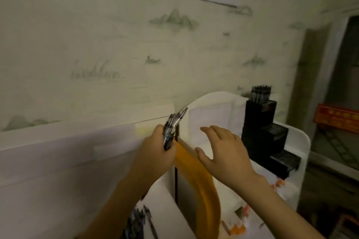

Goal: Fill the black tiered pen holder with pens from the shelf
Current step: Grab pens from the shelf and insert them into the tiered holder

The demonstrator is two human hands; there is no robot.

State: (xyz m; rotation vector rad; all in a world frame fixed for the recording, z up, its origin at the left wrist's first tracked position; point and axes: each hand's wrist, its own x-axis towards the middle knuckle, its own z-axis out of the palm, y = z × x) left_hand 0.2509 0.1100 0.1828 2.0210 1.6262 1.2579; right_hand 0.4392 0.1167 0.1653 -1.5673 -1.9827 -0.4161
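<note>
Gripping a bunch of pens (172, 128) tight in my left hand (155, 148), right hand (225, 148) spread flat and holding nothing; the black pen holder (267, 134) sits just past its fingertips, top tier already stuffed.

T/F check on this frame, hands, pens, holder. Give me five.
1. The left hand grips a bundle of pens. True.
2. The right hand holds a pen. False: it is open, fingers spread, holding nothing.
3. The top tier of the black tiered pen holder already has pens in it. True.
4. The holder's lowest tier is packed with pens. False: no pens show there.
5. The holder sits left of both hands. False: it is to their right.
</note>
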